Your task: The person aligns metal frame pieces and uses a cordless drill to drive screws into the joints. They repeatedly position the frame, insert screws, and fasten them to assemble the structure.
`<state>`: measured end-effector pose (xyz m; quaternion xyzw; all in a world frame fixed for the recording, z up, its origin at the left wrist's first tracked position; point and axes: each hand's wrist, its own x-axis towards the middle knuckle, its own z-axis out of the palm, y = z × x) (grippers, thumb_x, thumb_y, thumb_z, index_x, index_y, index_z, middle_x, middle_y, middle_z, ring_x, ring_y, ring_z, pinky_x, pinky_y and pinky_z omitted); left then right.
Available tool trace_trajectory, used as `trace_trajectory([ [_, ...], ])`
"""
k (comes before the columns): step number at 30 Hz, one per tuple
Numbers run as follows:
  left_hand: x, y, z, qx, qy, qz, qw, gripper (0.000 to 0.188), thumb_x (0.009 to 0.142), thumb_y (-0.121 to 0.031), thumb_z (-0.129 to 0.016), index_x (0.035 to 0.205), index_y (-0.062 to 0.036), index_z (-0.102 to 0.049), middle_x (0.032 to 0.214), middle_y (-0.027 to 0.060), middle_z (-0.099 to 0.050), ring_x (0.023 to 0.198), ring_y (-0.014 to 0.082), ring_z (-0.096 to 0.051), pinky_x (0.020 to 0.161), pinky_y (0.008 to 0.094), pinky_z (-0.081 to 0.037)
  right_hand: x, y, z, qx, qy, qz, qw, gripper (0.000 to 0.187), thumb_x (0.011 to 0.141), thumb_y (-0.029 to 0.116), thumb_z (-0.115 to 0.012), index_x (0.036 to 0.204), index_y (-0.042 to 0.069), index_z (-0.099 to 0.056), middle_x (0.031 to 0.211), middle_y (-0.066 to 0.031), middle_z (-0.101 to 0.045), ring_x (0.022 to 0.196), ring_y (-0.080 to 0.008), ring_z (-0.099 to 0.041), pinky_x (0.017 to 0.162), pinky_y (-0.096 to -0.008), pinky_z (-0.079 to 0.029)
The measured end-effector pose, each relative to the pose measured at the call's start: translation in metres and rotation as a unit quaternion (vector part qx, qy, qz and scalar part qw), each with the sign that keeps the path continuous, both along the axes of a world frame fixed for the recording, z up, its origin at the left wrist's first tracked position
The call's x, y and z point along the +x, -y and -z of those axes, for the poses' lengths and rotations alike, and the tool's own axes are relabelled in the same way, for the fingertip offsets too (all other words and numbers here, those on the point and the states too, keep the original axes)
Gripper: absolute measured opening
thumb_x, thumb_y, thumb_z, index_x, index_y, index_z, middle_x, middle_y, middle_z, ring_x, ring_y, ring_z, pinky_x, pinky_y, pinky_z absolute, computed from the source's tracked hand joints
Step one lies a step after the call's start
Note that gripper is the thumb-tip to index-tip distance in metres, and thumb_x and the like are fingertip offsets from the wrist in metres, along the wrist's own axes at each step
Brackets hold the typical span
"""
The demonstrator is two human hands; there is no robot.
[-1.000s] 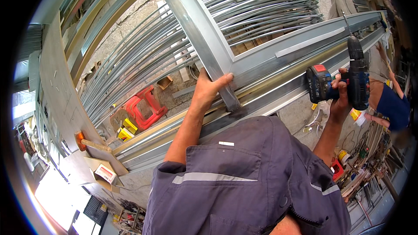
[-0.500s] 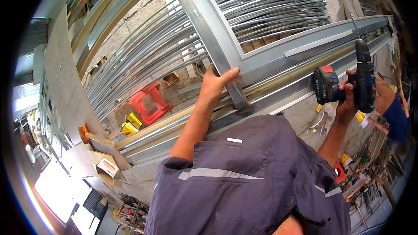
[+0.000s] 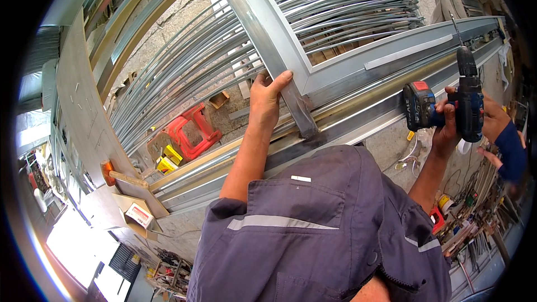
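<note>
My right hand [image 3: 446,128] is wrapped round the handle of a cordless drill [image 3: 469,98], dark blue and black, its long bit pointing away from me and its battery pack to the left. My left hand [image 3: 265,98] grips the edge of a grey metal profile [image 3: 260,50], thumb on top and fingers curled down its left side. That profile slopes toward me across longer metal rails and meets a light grey frame member [image 3: 347,72] at a corner. A thin white strip [image 3: 408,53] lies along this member.
Many thin metal rods [image 3: 196,67] lie beyond the rails. Around the left end are a red clamp-like frame [image 3: 193,131], a yellow box [image 3: 169,159], a hammer [image 3: 120,176] and an open carton [image 3: 137,215]. Another person's arm [image 3: 506,145] is at far right, close by the drill.
My left hand has shifted slightly left on the profile, its thumb drawn back from the corner. The drill has barely moved. The other person's arm at right has changed position.
</note>
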<state>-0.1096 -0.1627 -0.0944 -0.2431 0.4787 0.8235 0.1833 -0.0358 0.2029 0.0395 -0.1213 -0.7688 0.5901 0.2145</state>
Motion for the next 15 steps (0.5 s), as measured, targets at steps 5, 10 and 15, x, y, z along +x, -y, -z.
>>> trace_trajectory([
  [5, -0.002, 0.002, 0.001, -0.005, 0.008, 0.019, 1.0, 0.077, 0.078, -0.026, -0.083, 0.131, 0.0149, -0.043, 0.119, 0.0225, -0.059, 0.106, 0.0263, -0.063, 0.095, 0.0365, -0.05, 0.003, -0.008, 0.004, 0.016, 0.012, -0.007, 1.0, 0.041, 0.094, 0.021, -0.069, 0.125, -0.004, -0.058, 0.086, -0.0025, -0.06, 0.081, -0.0103, -0.057, 0.084, -0.0274, -0.044],
  [10, -0.004, 0.003, 0.001, -0.019, -0.011, 0.038, 0.999, 0.077, 0.078, -0.03, -0.082, 0.129, 0.0143, -0.045, 0.117, 0.022, -0.061, 0.105, 0.0262, -0.063, 0.094, 0.036, -0.05, 0.004, -0.016, 0.009, 0.019, 0.011, -0.009, 1.0, 0.041, 0.095, 0.021, -0.068, 0.126, -0.003, -0.058, 0.085, -0.0015, -0.059, 0.083, -0.0105, -0.057, 0.086, -0.0283, -0.043],
  [15, -0.004, 0.0, 0.002, -0.062, -0.031, 0.041, 0.997, 0.075, 0.078, -0.032, -0.082, 0.127, 0.0135, -0.048, 0.115, 0.0214, -0.063, 0.104, 0.026, -0.063, 0.095, 0.0365, -0.049, 0.005, -0.014, 0.007, 0.011, 0.025, -0.004, 1.0, 0.04, 0.095, 0.02, -0.068, 0.127, -0.002, -0.058, 0.087, -0.0013, -0.06, 0.083, -0.0107, -0.057, 0.087, -0.0285, -0.043],
])
